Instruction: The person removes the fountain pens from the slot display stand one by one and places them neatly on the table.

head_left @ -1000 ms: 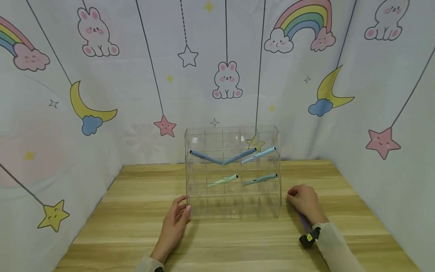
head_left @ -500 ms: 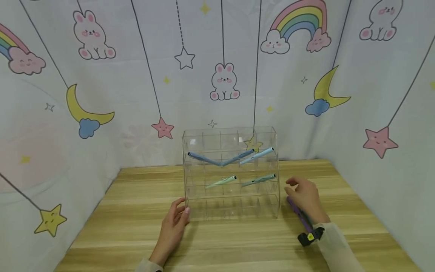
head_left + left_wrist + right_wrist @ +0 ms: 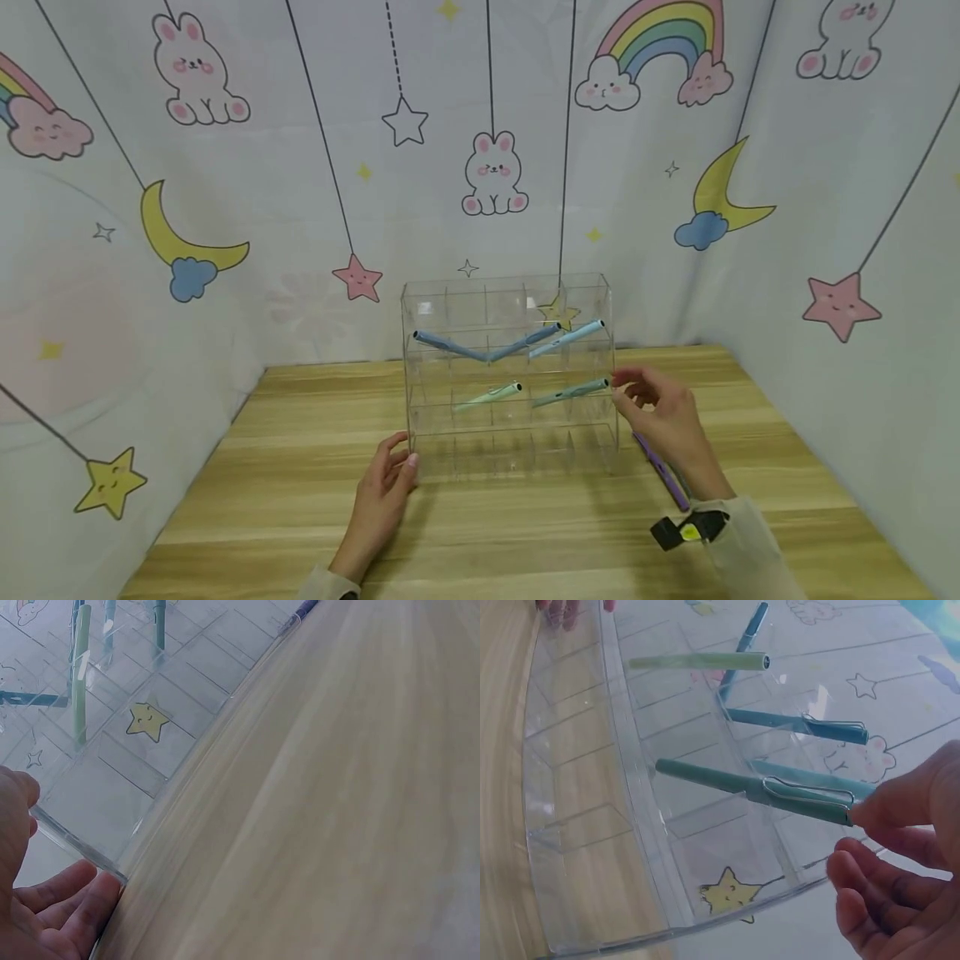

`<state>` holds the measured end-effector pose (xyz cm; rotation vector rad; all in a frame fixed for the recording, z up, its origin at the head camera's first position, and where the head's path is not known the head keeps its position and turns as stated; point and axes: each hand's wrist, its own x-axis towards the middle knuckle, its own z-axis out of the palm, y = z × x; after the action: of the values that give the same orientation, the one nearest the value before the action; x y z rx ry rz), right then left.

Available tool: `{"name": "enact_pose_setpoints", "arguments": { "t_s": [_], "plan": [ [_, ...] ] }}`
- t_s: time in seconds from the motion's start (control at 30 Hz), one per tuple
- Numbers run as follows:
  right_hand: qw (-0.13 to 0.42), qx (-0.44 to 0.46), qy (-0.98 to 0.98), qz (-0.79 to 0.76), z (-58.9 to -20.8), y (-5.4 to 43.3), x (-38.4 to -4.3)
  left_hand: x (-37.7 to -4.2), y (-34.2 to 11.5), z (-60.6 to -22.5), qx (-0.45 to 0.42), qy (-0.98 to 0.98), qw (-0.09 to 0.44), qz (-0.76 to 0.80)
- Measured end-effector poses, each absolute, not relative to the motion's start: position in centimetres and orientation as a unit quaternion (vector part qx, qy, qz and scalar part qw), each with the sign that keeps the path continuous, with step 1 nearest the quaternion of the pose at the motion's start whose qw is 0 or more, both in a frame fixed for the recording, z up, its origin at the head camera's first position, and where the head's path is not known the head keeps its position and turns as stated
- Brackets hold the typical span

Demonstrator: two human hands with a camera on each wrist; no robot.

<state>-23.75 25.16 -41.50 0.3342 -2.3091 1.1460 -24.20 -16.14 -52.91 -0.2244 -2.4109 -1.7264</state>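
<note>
A clear acrylic pen rack [image 3: 512, 450] with several tiers stands on the table. My left hand [image 3: 384, 487] grips its lower left edge, thumb in front and fingers at the side. At the rack's right side is my right hand [image 3: 663, 417], fingers loosely bent. In the right wrist view its thumb overlaps the capped end of a dark green pen [image 3: 727, 780]; whether they touch is unclear. That pen leans in the rack beneath a light blue pen [image 3: 566, 339]. Also in the rack are a pale green pen [image 3: 487, 396] and two blue pens [image 3: 450, 344].
A purple pen [image 3: 660, 471] lies on the wooden table [image 3: 510, 533] right of the rack, below my right hand. Something dark beside it is partly hidden by the wrist. A printed cloth [image 3: 300, 167] hangs behind and along both sides.
My right hand has left the purple pen on the table and risen leftward to the dark green pen's end. The left hand stays at the rack's edge.
</note>
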Motion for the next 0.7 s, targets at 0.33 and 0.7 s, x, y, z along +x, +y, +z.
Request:
{"name": "enact_pose_setpoints", "arguments": {
  "t_s": [0.33, 0.7],
  "plan": [
    [0.234, 0.098, -0.850, 0.462, -42.4, 23.9, -24.2, -24.1, -16.0, -52.9, -0.070, -0.808, 0.077, -0.580],
    [0.316, 0.076, -0.809, 0.490, -40.7, 24.1, -23.7, -24.4, -16.2, -53.1, -0.066, -0.812, 0.074, -0.576]
  ]
}}
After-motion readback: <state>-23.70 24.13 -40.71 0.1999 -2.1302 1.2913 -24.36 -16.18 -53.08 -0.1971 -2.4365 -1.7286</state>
